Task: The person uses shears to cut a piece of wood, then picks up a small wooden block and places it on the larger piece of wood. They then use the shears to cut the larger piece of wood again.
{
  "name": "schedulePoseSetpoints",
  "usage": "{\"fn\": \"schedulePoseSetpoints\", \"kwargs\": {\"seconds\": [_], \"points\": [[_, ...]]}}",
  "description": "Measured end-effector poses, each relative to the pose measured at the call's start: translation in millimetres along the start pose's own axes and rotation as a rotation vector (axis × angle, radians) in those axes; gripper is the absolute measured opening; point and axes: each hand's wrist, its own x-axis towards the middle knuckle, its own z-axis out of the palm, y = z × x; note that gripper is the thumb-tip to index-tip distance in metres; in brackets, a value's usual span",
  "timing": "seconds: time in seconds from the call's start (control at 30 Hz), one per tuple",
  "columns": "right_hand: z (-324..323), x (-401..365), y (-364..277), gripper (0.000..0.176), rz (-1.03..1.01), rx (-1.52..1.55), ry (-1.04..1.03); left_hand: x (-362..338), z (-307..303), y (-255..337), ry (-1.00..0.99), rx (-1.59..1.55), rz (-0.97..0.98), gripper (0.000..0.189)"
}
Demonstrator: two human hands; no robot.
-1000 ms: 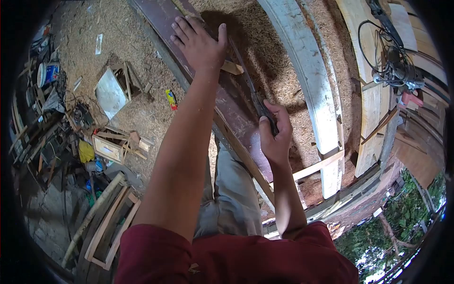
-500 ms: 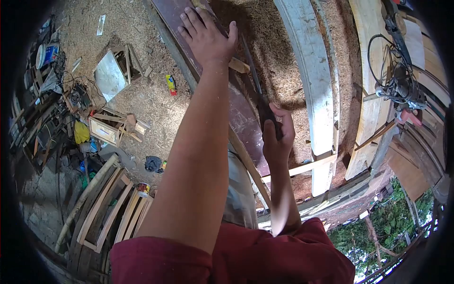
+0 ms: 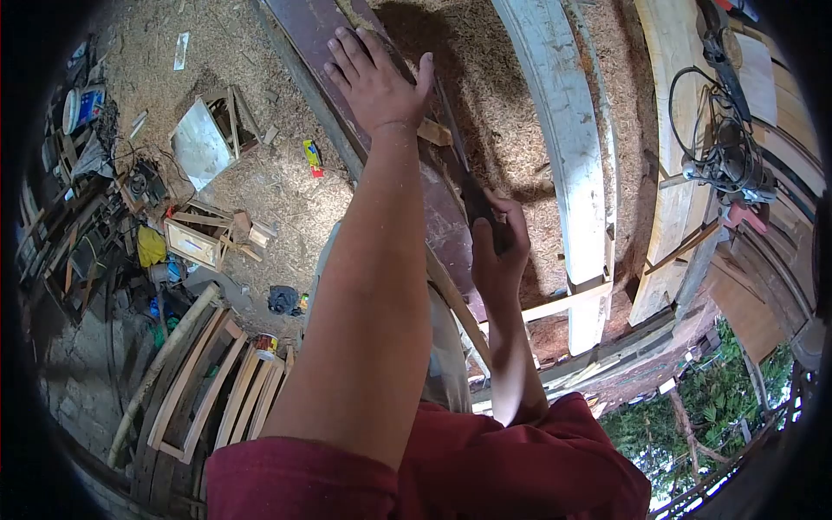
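Note:
My left hand [image 3: 379, 85] lies palm down with spread fingers on a long maroon board [image 3: 446, 221]. My right hand [image 3: 503, 238] is wrapped round the dark handle of a saw [image 3: 476, 201], beside the board's right edge. The thin blade runs from the handle up past a small wood piece [image 3: 435, 132]. Part of the blade is dark and hard to make out, and its contact with the wood cannot be seen clearly.
Right of the saw stand a long whitish plank [image 3: 568, 147] and pale boards [image 3: 672, 165] bearing a corded power tool [image 3: 737, 173]. At the left are a broken wooden box [image 3: 195, 241], a pane [image 3: 201, 143] and slatted frames [image 3: 204, 390].
My right hand and the saw have moved a little up and to the left. My left hand stays spread on the board. The view has shifted slightly.

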Motion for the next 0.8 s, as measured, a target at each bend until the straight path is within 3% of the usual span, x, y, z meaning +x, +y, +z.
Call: {"fn": "schedulePoseSetpoints", "kwargs": {"seconds": [0.8], "points": [[-3,6,-1,0.032,0.057,-0.083,-0.029,1,-3,0,-0.028,-0.006,-0.009,0.100]]}}
